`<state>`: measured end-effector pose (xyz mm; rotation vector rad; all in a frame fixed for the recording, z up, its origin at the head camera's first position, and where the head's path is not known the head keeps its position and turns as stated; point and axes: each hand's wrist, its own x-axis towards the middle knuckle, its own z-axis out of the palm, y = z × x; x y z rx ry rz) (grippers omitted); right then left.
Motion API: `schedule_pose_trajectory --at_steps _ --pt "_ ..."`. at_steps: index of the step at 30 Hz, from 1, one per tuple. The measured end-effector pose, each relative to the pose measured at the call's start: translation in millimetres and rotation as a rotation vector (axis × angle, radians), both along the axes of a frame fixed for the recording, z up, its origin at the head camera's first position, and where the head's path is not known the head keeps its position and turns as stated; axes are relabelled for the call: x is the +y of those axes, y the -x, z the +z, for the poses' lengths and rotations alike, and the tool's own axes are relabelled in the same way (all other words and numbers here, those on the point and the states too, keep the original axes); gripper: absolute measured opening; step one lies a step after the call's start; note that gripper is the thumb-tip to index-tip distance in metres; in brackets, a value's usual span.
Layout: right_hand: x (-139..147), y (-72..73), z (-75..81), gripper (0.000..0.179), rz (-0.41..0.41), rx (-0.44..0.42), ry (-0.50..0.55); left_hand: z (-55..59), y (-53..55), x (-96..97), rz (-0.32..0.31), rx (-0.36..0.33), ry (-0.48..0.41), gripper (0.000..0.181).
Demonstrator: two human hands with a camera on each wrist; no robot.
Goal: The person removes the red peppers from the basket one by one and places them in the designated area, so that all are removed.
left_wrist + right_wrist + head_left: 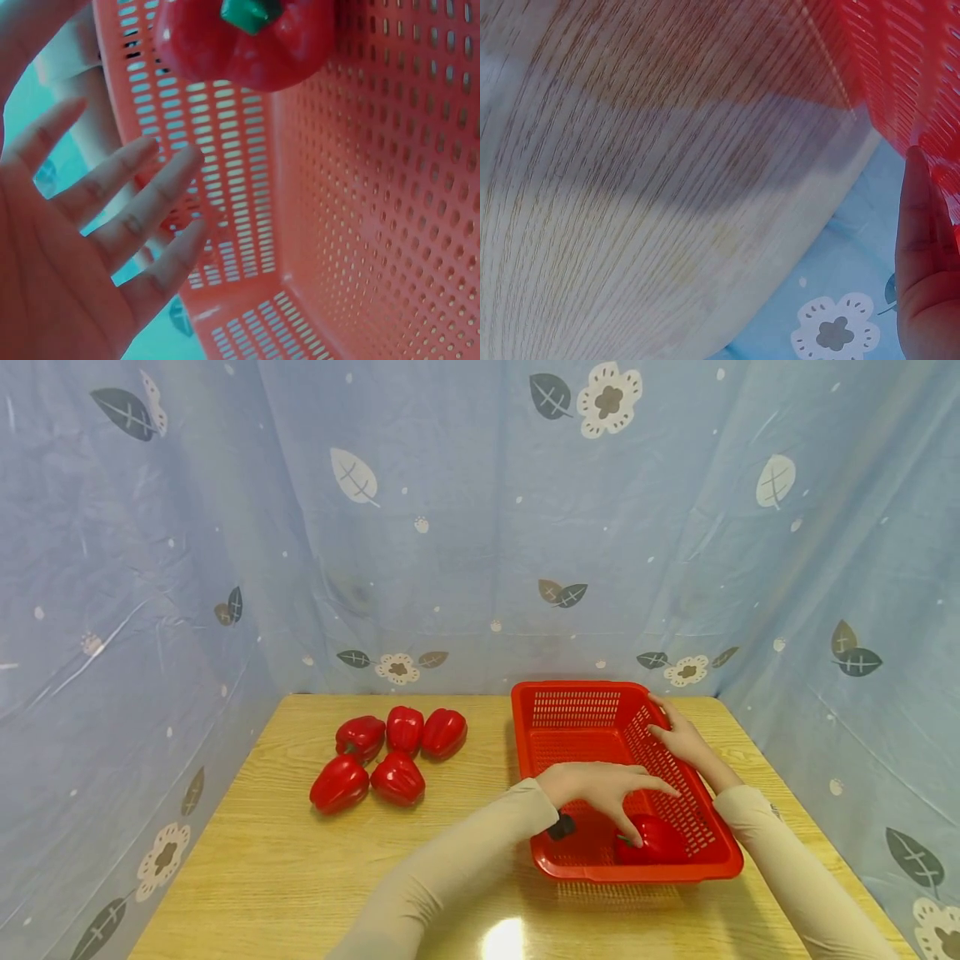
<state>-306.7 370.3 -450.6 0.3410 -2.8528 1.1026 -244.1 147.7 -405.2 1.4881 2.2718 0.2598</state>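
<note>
A red plastic basket (573, 743) with slotted walls sits at the right of the table. Inside its near right corner lies one red bell pepper (660, 842), its green stem visible in the left wrist view. My left hand (600, 787) hovers over this pepper with fingers spread, and the left wrist view shows the palm holding nothing. At the basket's right rim, my right hand (681, 742) grips the edge, thumb inside and fingers along the outer wall. The right wrist view shows those fingers (916, 202) lying straight against the outside.
Several red bell peppers (397, 778) lie grouped on the left half of the wooden table (262, 877). A blue patterned curtain (450, 568) hangs behind the table and along both sides. Some small black object (561, 827) shows at the left wrist.
</note>
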Motion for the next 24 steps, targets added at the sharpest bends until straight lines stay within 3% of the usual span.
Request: schedule_pose_trajectory --at_steps 12,24 --pt "0 -0.4 0.8 0.059 0.007 -0.007 0.001 -14.6 -9.1 17.8 -0.008 0.02 0.115 0.089" --pt "-1 -0.7 1.5 0.059 0.0 0.003 -0.001 -19.8 -10.8 24.7 -0.025 0.038 0.168 0.085"
